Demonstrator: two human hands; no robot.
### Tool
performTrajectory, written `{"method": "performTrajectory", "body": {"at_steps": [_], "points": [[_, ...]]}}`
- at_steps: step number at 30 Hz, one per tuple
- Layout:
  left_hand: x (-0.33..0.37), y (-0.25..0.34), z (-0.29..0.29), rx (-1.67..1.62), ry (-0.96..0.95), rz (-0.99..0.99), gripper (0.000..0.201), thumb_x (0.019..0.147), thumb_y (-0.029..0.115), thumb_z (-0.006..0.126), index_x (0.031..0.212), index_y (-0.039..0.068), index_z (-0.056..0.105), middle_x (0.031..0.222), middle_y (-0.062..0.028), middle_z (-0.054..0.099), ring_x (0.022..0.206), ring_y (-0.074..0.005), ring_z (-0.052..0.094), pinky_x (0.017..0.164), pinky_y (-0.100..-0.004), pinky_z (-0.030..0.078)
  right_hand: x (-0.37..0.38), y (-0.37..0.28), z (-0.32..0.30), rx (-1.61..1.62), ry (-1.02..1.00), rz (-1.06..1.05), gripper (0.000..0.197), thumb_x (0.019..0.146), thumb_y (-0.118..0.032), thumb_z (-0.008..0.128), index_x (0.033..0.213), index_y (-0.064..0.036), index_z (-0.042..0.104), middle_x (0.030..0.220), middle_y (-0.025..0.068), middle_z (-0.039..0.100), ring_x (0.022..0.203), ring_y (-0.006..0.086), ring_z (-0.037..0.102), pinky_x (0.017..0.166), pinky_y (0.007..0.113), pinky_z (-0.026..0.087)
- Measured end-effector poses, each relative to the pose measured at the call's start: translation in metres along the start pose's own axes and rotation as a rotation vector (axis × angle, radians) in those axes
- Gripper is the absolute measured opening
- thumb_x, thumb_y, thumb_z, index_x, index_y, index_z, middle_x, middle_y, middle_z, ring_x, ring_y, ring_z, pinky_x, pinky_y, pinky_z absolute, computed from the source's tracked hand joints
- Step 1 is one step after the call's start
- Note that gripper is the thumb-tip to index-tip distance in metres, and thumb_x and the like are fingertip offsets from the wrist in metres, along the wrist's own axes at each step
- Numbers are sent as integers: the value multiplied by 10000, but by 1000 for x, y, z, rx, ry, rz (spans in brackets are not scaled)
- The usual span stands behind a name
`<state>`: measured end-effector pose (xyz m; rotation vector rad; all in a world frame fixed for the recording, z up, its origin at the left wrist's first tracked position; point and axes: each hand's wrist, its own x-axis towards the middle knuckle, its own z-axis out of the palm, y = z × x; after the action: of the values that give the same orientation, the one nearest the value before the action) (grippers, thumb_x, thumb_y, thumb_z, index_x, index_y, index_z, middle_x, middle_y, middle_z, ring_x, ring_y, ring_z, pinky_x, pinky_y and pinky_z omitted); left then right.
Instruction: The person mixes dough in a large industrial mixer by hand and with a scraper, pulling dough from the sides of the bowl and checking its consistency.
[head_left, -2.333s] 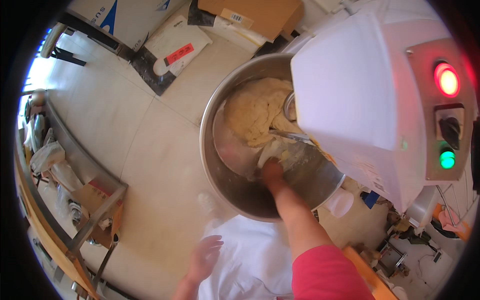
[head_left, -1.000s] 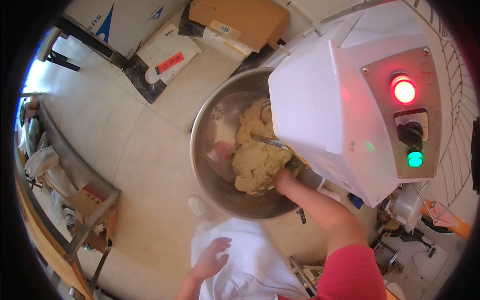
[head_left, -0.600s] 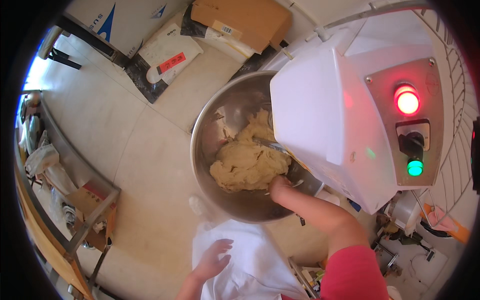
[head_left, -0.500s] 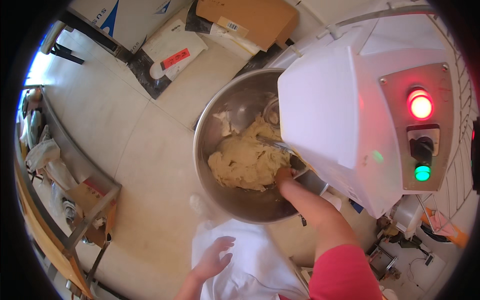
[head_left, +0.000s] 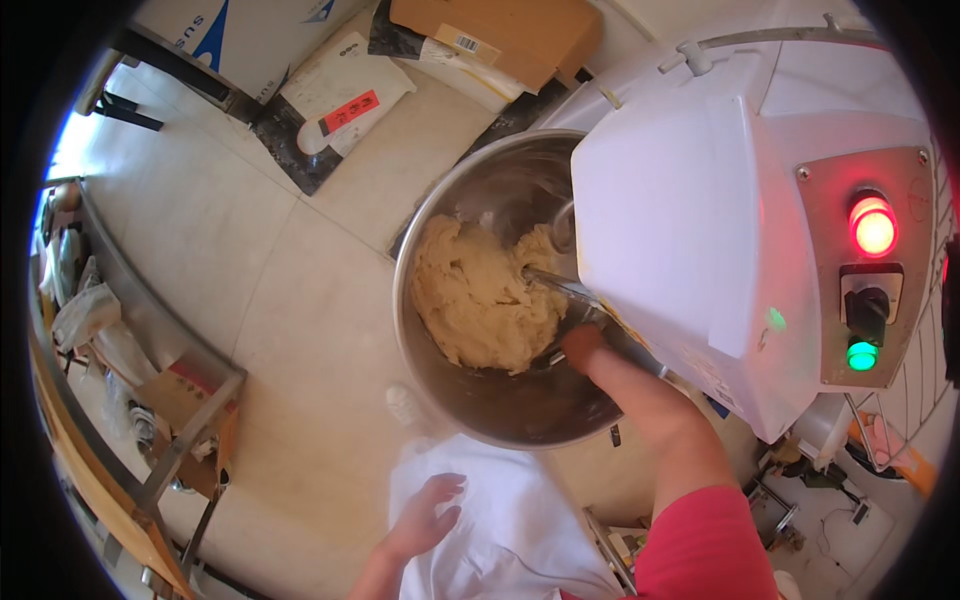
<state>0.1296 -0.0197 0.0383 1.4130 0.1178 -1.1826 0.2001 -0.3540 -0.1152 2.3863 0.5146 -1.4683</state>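
Note:
Inside a large steel mixing bowl lies a big mass of pale yellow dough. A metal bar of the mixer stands down into the dough beside a curved steel hook. My right hand reaches into the bowl at the dough's right edge, below the bar. Its fingers are curled; a small shiny edge shows by them, but what they hold is unclear. Over the white apron my left hand hovers empty, fingers apart and slightly bent.
The white mixer head overhangs the bowl's right side. Its control panel has a lit red lamp, a black knob and a lit green lamp. Cardboard and a white sack lie behind; a metal-framed table stands at left.
The dough has shifted left and up in the bowl, baring more steel around my right hand. That hand now sits slightly farther right. My left hand has hardly moved.

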Motion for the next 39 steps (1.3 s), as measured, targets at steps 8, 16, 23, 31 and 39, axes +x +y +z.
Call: {"method": "performTrajectory", "body": {"at_steps": [8, 16, 23, 31, 39], "points": [[7, -2, -9, 16, -38, -20, 422, 702, -62, 470, 1105, 41, 402, 1050, -85, 435, 953, -198, 481, 793, -308, 399, 29, -5, 39, 124, 251, 105, 140, 670, -106, 476, 693, -98, 614, 726, 85, 600, 687, 230, 585, 552, 358, 451], [3, -14, -17, 27, -31, -39, 395, 681, -15, 506, 1064, 37, 423, 1052, -83, 464, 909, -196, 502, 776, -295, 418, 38, -46, 48, 360, 385, 253, 170, 663, -97, 468, 776, -4, 556, 712, 141, 578, 631, 254, 578, 563, 354, 450], [4, -15, -21, -18, -99, -72, 443, 699, -75, 438, 1121, 50, 381, 1083, -86, 411, 983, -204, 460, 807, -311, 397, 55, -39, 34, 28, 607, 286, 274, 667, -102, 478, 889, 55, 516, 824, 168, 556, 696, 274, 562, 609, 345, 453], [8, -12, -16, -27, -122, -63, 447, 696, -77, 429, 1123, 46, 376, 1088, -85, 407, 996, -206, 451, 815, -311, 391, 74, -49, 48, 152, 608, 436, 234, 694, -100, 456, 866, 46, 518, 786, 150, 554, 701, 264, 565, 618, 336, 458], [7, -9, -3, -42, -113, -49, 397, 723, -55, 434, 1109, 26, 388, 1093, -90, 413, 1000, -201, 452, 812, -302, 393, 44, -20, -14, 421, 239, 213, 183, 691, -81, 447, 844, -29, 533, 763, 140, 563, 699, 276, 569, 569, 352, 447]]}}
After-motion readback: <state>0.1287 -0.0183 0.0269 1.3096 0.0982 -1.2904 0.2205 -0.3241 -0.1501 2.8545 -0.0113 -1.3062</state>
